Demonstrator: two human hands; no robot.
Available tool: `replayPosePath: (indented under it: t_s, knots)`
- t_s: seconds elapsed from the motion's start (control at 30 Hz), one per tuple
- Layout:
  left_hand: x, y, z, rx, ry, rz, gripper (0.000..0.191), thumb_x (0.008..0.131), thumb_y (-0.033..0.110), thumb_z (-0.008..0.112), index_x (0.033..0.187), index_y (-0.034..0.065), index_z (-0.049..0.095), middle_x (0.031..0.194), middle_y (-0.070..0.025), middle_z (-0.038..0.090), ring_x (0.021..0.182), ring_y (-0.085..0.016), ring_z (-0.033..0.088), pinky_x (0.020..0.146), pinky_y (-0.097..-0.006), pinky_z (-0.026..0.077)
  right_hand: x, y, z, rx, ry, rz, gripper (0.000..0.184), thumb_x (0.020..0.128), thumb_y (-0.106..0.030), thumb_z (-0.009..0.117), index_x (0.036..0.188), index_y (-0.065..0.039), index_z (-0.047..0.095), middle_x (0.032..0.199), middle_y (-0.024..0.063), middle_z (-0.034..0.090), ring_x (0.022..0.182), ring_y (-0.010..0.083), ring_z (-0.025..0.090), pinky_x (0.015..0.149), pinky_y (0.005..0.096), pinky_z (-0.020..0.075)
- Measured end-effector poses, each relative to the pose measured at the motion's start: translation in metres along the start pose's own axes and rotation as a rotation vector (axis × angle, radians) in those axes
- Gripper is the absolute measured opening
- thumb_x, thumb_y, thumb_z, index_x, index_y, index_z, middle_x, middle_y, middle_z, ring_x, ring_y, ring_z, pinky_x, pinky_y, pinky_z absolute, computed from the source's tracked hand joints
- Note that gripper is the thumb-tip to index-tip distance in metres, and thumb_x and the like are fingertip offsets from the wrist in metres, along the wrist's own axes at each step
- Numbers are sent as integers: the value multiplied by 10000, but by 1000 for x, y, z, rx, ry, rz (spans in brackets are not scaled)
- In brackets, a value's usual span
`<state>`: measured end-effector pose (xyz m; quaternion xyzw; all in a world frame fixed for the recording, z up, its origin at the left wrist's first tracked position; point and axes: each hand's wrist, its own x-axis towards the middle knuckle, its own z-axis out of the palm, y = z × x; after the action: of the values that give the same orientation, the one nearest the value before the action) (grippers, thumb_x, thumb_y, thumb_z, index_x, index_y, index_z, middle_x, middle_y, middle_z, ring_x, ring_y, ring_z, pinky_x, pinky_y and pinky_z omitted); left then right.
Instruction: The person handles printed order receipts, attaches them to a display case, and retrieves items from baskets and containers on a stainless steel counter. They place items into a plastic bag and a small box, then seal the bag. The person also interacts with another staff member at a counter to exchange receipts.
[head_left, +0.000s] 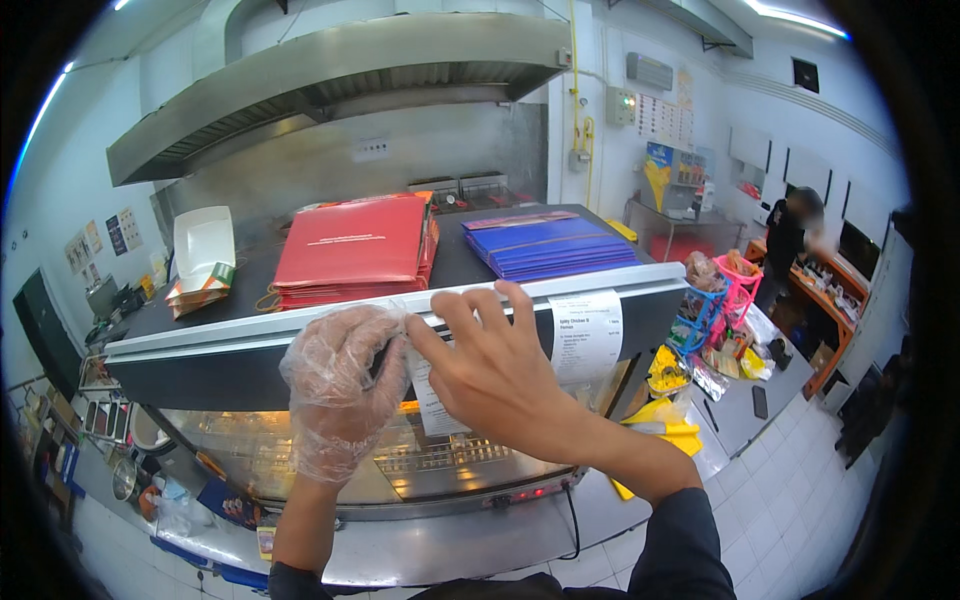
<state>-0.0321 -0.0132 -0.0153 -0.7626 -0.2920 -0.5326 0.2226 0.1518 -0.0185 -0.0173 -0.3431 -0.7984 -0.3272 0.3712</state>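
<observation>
My left hand (341, 382), in a clear plastic glove, is raised at the front edge of the food warmer's top rail (547, 286). My bare right hand (487, 352) is beside it, fingertips at the rail and thumb side close to the glove; whether either hand grips anything is unclear. Behind my right hand hangs a printed paper slip (442, 409), partly hidden. A second printed slip (587, 337) hangs from the rail to the right. Red folded cartons (352, 240), blue folded cartons (551, 244) and an open white paper box (202, 247) lie on top.
The glass food warmer (450, 465) stands on a steel counter (420, 544). At right are blue and pink baskets (739, 285), a yellow cloth or glove (671, 431) and a phone (760, 403). A person (787, 232) stands at a far orange counter (832, 300).
</observation>
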Motion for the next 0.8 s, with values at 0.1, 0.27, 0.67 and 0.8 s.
replayPosePath:
  t_s: [0.1, 0.27, 0.67, 0.8]
  knots:
    - [1, 6, 1, 10, -33, -69, 307, 765, 22, 822, 1046, 77, 714, 1016, -101, 707, 935, -301, 682, 848, -438, 532, 0, 6, 4, 64, -7, -18, 417, 812, -117, 691, 1226, -86, 655, 1113, 87, 588, 1071, 285, 559, 1038, 537, 346]
    - [10, 2, 0, 35, -87, -63, 219, 773, 63, 820, 968, 87, 723, 951, -91, 693, 897, -295, 662, 804, -432, 511, -10, 20, 8, 124, 58, -22, 438, 790, -60, 698, 1227, -63, 666, 1085, 69, 583, 1032, 270, 560, 1004, 513, 363]
    - [16, 12, 12, 16, -21, -311, 200, 787, 40, 795, 960, 65, 698, 894, -90, 665, 841, -288, 638, 760, -419, 496, -9, 25, 10, 98, 99, -56, 297, 826, -56, 639, 1118, -27, 687, 1061, 74, 596, 1039, 239, 576, 1007, 507, 361]
    - [15, 9, 7, 120, -81, -16, 254, 768, 13, 787, 997, 79, 698, 949, -78, 680, 887, -284, 649, 785, -408, 518, -11, 24, 3, -11, 90, -60, 265, 828, -98, 654, 1082, -30, 680, 1042, 73, 596, 1040, 242, 576, 1034, 521, 348]
